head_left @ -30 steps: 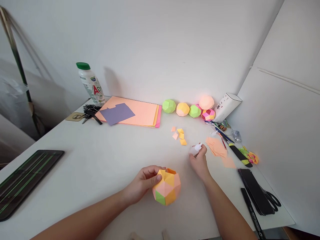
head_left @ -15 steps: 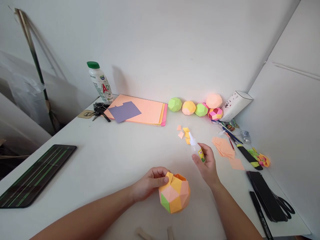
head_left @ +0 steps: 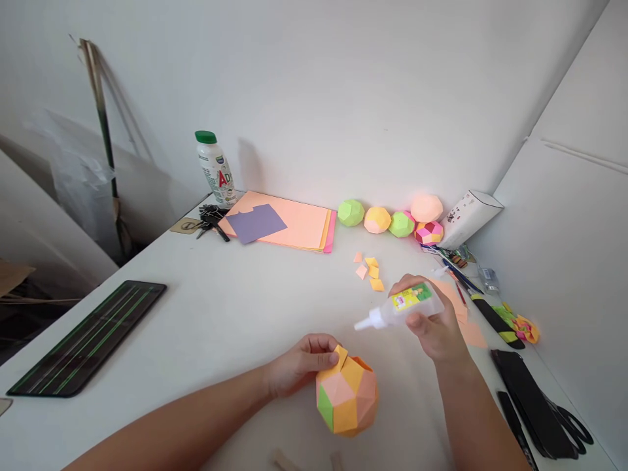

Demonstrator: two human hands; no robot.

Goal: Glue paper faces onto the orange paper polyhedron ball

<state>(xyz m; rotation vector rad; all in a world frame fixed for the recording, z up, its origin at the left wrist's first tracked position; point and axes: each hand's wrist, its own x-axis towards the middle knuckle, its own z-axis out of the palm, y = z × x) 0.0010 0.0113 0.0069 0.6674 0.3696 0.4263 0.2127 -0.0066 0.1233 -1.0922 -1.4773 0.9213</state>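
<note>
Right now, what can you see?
Held ball: one, multicoloured, left hand
Squeeze bottle: one, clear, right hand
Other balls: five, multicoloured, back wall
Paper bits: several, orange and peach, centre
Sheets: stack, mostly peach, back left
Cut sheet: one, purple, on stack
Capped bottle: one, white, back left
Keys: bunch, dark, beside bottle
Panel: one, black, left
Packet: one, white, back right
Tool: one, mostly black, right
Scissors, case, pen: one each, black, right
Bag: one, clear, far left
Clutter: uncounted, mixed, right
Table: one, white, underneath
Left hand, right hand: two, bare, front
</note>
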